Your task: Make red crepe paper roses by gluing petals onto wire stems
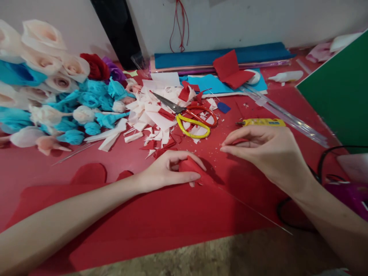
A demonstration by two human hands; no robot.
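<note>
My left hand (169, 168) is closed around a red crepe-paper flower (191, 165), its thumb pressed along the near side. A thin wire stem (255, 209) runs from the flower toward the lower right. Apart from it, to the right, my right hand (258, 147) is held in a pinch, thumb and forefinger together; whatever lies between the tips is too small to make out. Beneath my left forearm spreads a sheet of red paper (138, 218), with a rounded red petal piece (89, 174) by its far edge. Scissors (184, 115) with yellow and red handles lie open beyond my hands.
Paper scraps (152, 119) are heaped around the scissors. Finished paper flowers (83, 96) fill the left side. A yellow cutter (264, 122) lies behind my right hand, with a white glue bottle (286, 76) farther back. A green board (342, 88) stands at right.
</note>
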